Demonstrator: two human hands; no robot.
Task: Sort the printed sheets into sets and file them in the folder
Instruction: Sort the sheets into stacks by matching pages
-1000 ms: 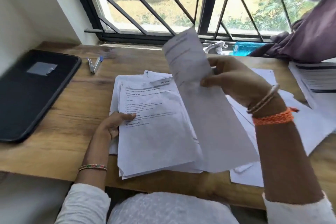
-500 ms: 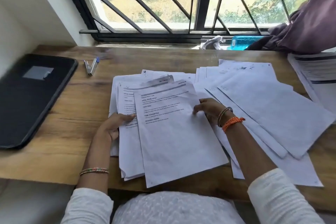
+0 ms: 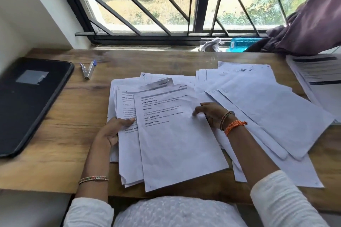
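Note:
A stack of printed sheets (image 3: 129,134) lies face up on the wooden desk (image 3: 64,153) in front of me. My left hand (image 3: 110,132) grips the stack's left edge, thumb on top. The top sheet (image 3: 175,149) sits skewed, slid toward me and to the right. My right hand (image 3: 210,114) pinches that sheet's right edge with curled fingers, and the paper wrinkles there. To the right, a fanned pile of face-down sheets (image 3: 267,116) spreads across the desk. The black folder (image 3: 27,101) lies closed at the far left.
Two pens (image 3: 88,69) lie between the folder and the stack. More printed papers (image 3: 317,72) sit at the desk's far right edge. On the window sill are a blue bottle (image 3: 241,44) and a crumpled white cloth (image 3: 212,45); a purple curtain (image 3: 313,24) hangs over the right corner.
A second ago my right hand held a sheet up; that sheet now lies on the right pile. The hand came back to the stack and took the top sheet's edge.

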